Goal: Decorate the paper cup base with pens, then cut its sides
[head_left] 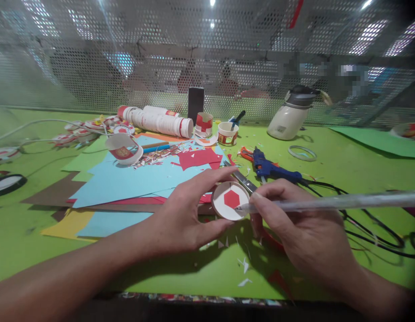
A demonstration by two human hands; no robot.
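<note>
Two hands meet mid-frame: left hand (180,219) pinches the cup (222,205) by its rim to steady it, right hand (304,232) grips a stick (345,201), tip on the hexagon (231,198).

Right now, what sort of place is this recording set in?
Probably a paper-craft workbench, perhaps in a workshop: coloured paper sheets lie spread over the green table, a blue glue gun lies beside them, and stacked paper cups lie on their side at the back.

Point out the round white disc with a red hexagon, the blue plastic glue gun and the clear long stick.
Round white disc (218,201), head view, its white face
Blue plastic glue gun (266,167), head view, body
Clear long stick (328,202), head view, mid-shaft
</note>
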